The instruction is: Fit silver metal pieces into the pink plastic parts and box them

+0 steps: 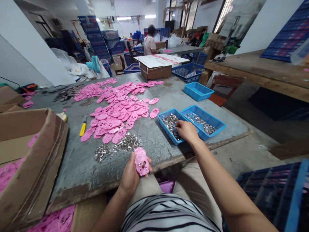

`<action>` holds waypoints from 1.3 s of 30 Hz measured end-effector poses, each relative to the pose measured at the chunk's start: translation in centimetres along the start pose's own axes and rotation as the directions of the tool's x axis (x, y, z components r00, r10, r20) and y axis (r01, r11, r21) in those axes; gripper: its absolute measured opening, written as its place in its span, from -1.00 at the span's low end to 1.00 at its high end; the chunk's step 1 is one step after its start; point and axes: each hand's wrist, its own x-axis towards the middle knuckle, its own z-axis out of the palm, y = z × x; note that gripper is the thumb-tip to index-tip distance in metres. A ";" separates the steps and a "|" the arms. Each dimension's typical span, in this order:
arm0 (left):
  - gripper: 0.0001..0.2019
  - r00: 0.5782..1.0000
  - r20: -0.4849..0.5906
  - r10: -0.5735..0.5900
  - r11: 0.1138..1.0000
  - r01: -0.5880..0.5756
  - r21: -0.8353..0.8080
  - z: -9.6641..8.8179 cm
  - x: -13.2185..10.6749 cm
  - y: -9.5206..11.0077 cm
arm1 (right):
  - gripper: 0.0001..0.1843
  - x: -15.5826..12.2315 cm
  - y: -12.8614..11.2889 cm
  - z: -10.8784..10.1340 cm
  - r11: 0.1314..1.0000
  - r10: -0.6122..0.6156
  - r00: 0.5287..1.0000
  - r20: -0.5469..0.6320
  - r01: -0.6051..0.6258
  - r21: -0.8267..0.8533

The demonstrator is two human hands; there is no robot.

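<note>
A pink oval plastic plate (pixel 141 162) is clasped by the left grip (pixel 130 172); silvery metal bits (pixel 170 120) in a blue plastic tray (pixel 166 131) are reached by the right grip (pixel 187 130), closure unclear

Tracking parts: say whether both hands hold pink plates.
No, only the left hand holds a pink plate; the right hand is at small metal pieces.

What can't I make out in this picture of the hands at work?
In the head view:
- Whether the right hand pinches any metal pieces: its own fingers hide that.
- The underside of the held pink piece: turned away, against the left hand.
- Single metal pieces' exact shapes: too small.
- The rest of the cardboard box: cut off by the left edge.
</note>
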 end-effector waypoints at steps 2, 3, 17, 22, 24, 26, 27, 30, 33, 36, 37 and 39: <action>-0.45 1.000 0.002 0.006 1.000 -0.006 0.000 0.0 0.0 -0.1 | -0.75 0.0 0.0 0.0 1.000 -0.001 1.000 -0.003 0.001 0.010; -0.46 1.000 0.002 0.009 1.000 -0.009 0.000 -0.1 -0.1 -0.1 | -0.75 0.0 0.1 0.0 1.000 -0.003 1.000 -0.004 0.003 0.015; -0.48 0.999 -0.014 0.032 0.999 -0.031 0.035 0.2 -0.4 0.0 | -0.85 -1.7 -0.5 -0.3 0.975 -0.020 0.987 -0.161 0.055 0.216; -0.49 0.999 -0.008 0.041 0.997 -0.040 0.067 1.2 -0.4 0.3 | -0.91 -6.0 -2.9 1.5 0.750 -0.557 0.802 -0.217 0.597 0.284; -0.47 0.999 -0.023 0.030 0.999 -0.029 0.036 1.5 -0.4 0.5 | -0.90 -7.3 -3.8 2.7 0.634 -0.714 0.668 -0.212 0.744 0.208; -0.46 0.999 -0.037 0.010 1.000 -0.009 0.016 1.6 -0.3 0.6 | -0.88 -8.1 -4.4 3.8 0.576 -0.776 0.591 -0.219 0.806 0.133; -0.45 0.999 -0.042 -0.003 1.000 0.003 0.010 1.6 -0.3 0.6 | -0.87 -8.2 -4.5 4.2 0.560 -0.790 0.569 -0.229 0.821 0.110; -0.44 0.998 -0.053 -0.031 0.999 0.030 -0.015 1.3 -0.4 0.4 | -0.86 -8.2 -4.5 4.8 0.500 -0.825 0.507 -0.249 0.861 0.099; -0.44 0.997 -0.055 -0.052 0.998 0.049 -0.043 1.1 -0.4 0.3 | -0.83 -8.0 -4.5 4.7 0.444 -0.850 0.460 -0.256 0.888 0.119; -0.46 0.996 -0.030 -0.081 0.995 0.079 -0.061 0.9 -0.4 0.3 | -0.81 -7.9 -4.6 4.5 0.397 -0.867 0.420 -0.266 0.907 0.140; -0.47 0.995 -0.019 -0.093 0.993 0.091 -0.068 0.8 -0.4 0.3 | -0.81 -7.9 -4.6 4.5 0.383 -0.872 0.408 -0.270 0.913 0.143; -0.51 0.993 -0.004 -0.122 0.989 0.121 -0.085 0.7 -0.3 0.4 | -0.80 -7.9 -4.6 4.5 0.366 -0.877 0.392 -0.279 0.920 0.143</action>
